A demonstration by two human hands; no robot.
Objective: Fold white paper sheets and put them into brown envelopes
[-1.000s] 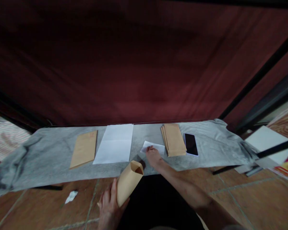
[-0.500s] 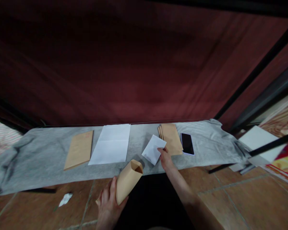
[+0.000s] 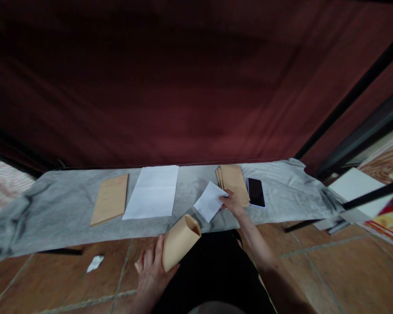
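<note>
My left hand (image 3: 154, 267) is wrapped round a brown paper envelope (image 3: 180, 244), whose mouth gapes open toward the upper right, at the bench's front edge. A folded white paper (image 3: 209, 202) is pinched at its right corner by my right hand (image 3: 229, 202). Just behind that hand lies a small stack of brown envelopes (image 3: 234, 183). To the left, large white sheets (image 3: 153, 194) with a crease lie flat, and farther left rests another brown envelope pile (image 3: 111, 198).
A grey cloth (image 3: 65, 205) covers the narrow bench. A phone (image 3: 256, 192) lies right of the envelope stack. A dark red curtain (image 3: 183, 96) hangs behind. Crumpled white paper (image 3: 95, 263) is on the tiled floor. Black metal bars (image 3: 353, 96) stand at the right.
My right hand has shifted slightly right along the folded paper's corner. The envelope in my left hand has moved a little right, its mouth showing wider.
</note>
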